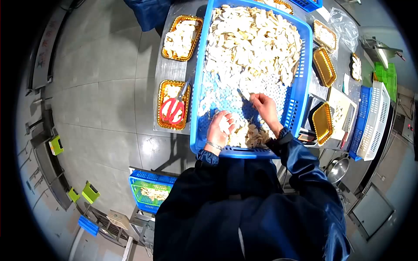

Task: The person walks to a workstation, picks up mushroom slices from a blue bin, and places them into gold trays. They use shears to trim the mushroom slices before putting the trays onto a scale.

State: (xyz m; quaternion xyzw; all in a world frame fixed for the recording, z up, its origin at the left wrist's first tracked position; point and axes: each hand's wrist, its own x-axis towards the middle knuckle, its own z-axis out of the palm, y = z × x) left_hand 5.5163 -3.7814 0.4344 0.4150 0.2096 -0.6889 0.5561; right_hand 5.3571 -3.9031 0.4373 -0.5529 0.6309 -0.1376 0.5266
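Note:
A large blue plastic crate is in front of me, with a deep heap of cream-coloured slices that look like mushroom at its far end. My left hand is over the near left part of the crate, palm up, fingers curled around a few white slices. To its right, my right hand pinches a single slice between thumb and fingers above the thinly covered crate floor. Below the right hand, a smaller pile of browner slices lies against the near wall.
Red-handled scissors lie across a gold tray of slices at left; another filled gold tray is beyond it. At right are gold trays, a knife and a cutting board. A blue basket stands low at left.

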